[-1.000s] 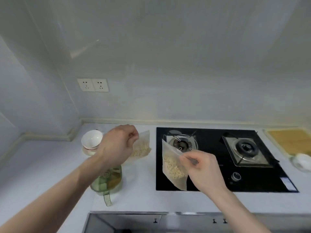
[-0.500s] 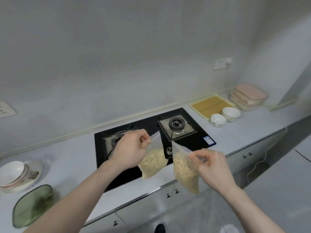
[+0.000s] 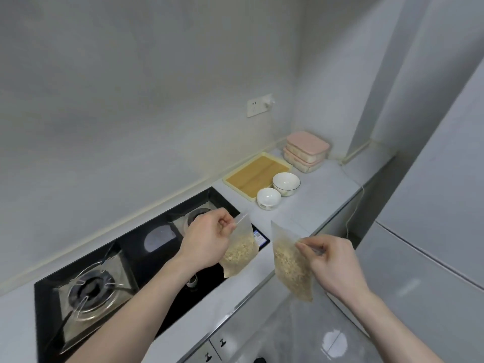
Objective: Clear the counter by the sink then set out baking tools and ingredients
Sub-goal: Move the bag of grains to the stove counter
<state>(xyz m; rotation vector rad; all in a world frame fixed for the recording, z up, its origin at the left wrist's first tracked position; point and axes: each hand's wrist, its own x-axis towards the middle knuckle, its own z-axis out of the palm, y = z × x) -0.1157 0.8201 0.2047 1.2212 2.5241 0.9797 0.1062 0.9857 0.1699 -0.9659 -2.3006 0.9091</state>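
Two clear bags of oats hang above the bench's front edge: left hand [image 3: 207, 242] fingers pinch the left bag [image 3: 239, 251], right hand [image 3: 331, 260] fingers pinch the right bag [image 3: 290, 265].

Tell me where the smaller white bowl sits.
In the head view, the smaller white bowl sits on the counter right of the stove, beside the larger bowl and yellow tray.

Left hand [image 3: 207, 239] pinching, right hand [image 3: 331, 263] seemingly pinching, forearms outstretched
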